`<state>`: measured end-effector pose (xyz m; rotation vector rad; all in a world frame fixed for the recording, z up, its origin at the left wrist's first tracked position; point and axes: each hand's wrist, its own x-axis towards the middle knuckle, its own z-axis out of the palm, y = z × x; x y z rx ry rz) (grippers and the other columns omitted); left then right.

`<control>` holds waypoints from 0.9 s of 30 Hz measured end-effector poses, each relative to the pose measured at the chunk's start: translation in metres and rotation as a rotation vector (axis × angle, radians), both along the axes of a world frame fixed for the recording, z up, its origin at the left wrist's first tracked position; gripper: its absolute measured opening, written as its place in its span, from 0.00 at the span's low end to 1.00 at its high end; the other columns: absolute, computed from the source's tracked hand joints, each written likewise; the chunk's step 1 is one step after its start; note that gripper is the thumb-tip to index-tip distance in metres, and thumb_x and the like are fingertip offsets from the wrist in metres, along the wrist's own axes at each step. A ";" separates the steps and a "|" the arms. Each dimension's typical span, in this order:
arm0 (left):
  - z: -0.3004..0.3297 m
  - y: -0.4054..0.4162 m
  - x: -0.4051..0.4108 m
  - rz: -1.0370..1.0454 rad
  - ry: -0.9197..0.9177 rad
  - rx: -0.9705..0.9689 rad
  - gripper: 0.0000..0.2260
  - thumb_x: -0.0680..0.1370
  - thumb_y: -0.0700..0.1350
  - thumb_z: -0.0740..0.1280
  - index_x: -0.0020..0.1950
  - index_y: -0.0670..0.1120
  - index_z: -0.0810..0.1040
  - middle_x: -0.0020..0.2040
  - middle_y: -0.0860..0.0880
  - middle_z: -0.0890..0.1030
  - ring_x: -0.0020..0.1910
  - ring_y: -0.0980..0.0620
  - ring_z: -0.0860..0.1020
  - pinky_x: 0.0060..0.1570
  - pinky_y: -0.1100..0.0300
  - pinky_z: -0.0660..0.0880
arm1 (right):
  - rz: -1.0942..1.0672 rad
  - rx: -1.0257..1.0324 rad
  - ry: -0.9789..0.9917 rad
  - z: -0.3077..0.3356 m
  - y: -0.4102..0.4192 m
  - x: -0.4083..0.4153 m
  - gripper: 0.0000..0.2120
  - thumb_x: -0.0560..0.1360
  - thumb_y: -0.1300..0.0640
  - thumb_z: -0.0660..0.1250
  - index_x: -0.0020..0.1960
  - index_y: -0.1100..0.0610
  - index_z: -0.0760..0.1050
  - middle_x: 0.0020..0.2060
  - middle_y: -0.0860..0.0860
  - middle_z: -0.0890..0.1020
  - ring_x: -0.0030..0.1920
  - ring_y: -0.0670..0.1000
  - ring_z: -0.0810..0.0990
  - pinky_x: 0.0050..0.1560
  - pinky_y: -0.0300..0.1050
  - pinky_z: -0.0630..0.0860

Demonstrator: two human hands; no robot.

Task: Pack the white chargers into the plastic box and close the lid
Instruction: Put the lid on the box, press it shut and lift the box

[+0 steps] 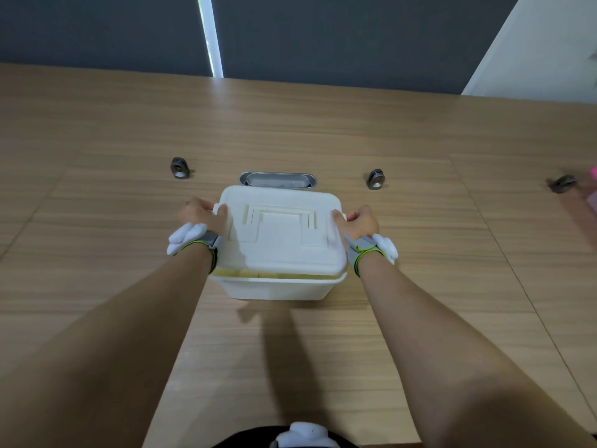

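the plastic box (277,286) is sitting mid-worktop (97,189), its white lid (281,234) resting on top with a gap showing along the near edge. the left hand (202,213) and right hand (360,221) are gripping the lid's left and right ends. no chargers are showing.

Box (277,286) on table (97,124) (centre), lid (281,240) on top, 1 hand each side.

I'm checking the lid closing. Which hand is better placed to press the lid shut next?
Neither clearly: the left hand grips the lid's left edge and the right hand its right edge, about evenly. A gap shows along the box's near rim, so both probably press together.
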<state>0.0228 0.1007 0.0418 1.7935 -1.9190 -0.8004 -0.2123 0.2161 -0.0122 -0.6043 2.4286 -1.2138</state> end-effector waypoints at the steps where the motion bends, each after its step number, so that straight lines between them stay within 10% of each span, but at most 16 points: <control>1: -0.003 0.000 0.002 0.010 0.010 0.000 0.15 0.77 0.46 0.63 0.50 0.34 0.80 0.50 0.37 0.82 0.53 0.39 0.79 0.47 0.59 0.68 | -0.002 -0.001 -0.003 0.000 0.000 0.002 0.16 0.69 0.45 0.69 0.41 0.56 0.67 0.29 0.45 0.70 0.31 0.50 0.70 0.37 0.41 0.66; 7: -0.017 -0.003 0.004 0.106 0.070 0.000 0.17 0.76 0.48 0.65 0.56 0.36 0.77 0.59 0.38 0.78 0.59 0.40 0.76 0.59 0.54 0.70 | -0.011 -0.023 -0.026 0.002 0.004 0.008 0.15 0.67 0.45 0.68 0.37 0.53 0.65 0.29 0.44 0.71 0.28 0.45 0.70 0.28 0.38 0.65; 27: -0.051 0.004 0.009 0.174 0.117 -0.109 0.14 0.75 0.49 0.66 0.49 0.38 0.77 0.54 0.38 0.77 0.50 0.40 0.76 0.45 0.59 0.66 | 0.044 -0.041 0.018 0.001 0.013 0.014 0.13 0.70 0.49 0.67 0.40 0.57 0.67 0.36 0.52 0.75 0.37 0.54 0.73 0.42 0.50 0.75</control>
